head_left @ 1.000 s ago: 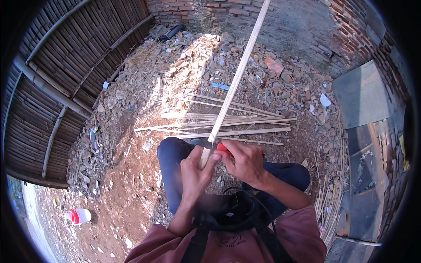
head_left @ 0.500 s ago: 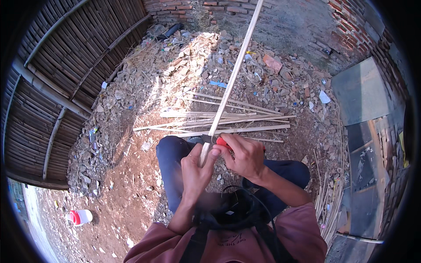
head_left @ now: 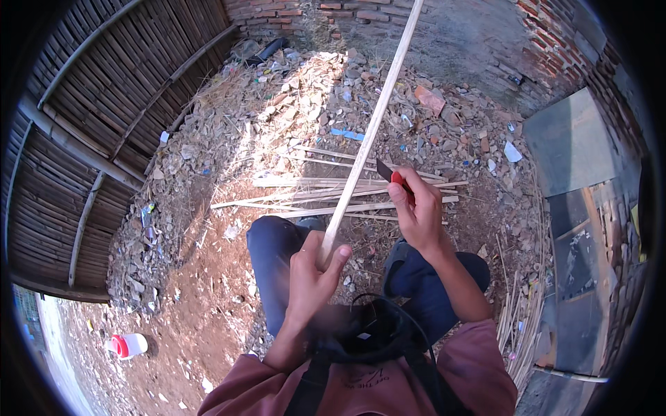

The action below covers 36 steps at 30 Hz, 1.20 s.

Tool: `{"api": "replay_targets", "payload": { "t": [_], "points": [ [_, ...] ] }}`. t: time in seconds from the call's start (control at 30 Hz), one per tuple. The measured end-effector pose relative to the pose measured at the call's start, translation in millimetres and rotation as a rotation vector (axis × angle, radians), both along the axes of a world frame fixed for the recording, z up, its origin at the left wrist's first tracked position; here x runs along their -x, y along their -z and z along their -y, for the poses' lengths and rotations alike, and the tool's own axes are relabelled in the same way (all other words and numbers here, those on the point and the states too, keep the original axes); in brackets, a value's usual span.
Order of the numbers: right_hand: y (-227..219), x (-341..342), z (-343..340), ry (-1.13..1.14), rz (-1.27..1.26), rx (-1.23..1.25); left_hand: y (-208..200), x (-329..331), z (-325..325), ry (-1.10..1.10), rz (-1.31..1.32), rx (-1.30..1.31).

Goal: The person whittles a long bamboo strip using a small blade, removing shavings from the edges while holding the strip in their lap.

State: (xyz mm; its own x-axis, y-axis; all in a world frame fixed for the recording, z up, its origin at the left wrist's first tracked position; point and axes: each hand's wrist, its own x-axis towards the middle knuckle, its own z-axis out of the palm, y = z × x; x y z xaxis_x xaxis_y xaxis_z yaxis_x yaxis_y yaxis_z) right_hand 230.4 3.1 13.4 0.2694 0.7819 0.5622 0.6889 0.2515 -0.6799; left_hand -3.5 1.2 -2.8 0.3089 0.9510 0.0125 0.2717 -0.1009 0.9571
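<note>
My left hand [head_left: 312, 274] is closed round the lower end of a long pale wooden strip [head_left: 371, 135], likely split bamboo, which slants up and to the right past the top of the picture. In my right hand [head_left: 422, 211] is a knife [head_left: 386, 170] with a red handle and a short dark blade pointing up and left. The blade stands a little to the right of the strip, apart from it. Beyond my knees, several similar pale strips [head_left: 291, 182] lie loosely crossed on the ground.
Rubble and litter [head_left: 298, 104] cover the ground up to a brick wall [head_left: 444, 41]. A slatted bamboo wall [head_left: 132, 76] stands at the left. A white jug with a red lid [head_left: 130, 345] sits at the lower left. Panels [head_left: 572, 149] lean at the right, beside thin sticks [head_left: 522, 333].
My right hand has moved up and to the right with the knife, away from my left hand and the strip. My left hand still grips the strip in nearly the same place.
</note>
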Motion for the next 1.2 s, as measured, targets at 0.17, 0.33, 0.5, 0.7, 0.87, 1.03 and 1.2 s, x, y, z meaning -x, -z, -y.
{"api": "replay_targets", "payload": {
  "t": [0.17,0.33,0.5,0.7,0.87,1.03,1.2],
  "points": [
    [9,12,3,-0.264,0.057,0.046,4,1,-8,0.054,0.089,0.058],
    [20,29,2,-0.408,0.155,0.051,9,5,-12,0.134,0.211,0.049],
    [23,36,6,-0.426,0.221,0.029,17,6,-17,0.178,0.193,0.044],
    [24,38,7,-0.405,0.155,-0.014,7,3,-11,0.136,0.166,0.103],
    [19,41,8,-0.375,0.171,-0.041,12,-5,-9,0.053,0.259,0.011],
    [19,49,15,-0.276,0.243,-0.028,15,-2,-10,0.079,0.161,0.029],
    [18,51,16,-0.229,0.272,-0.018,16,-6,-12,0.067,0.223,0.013]
  ]
}}
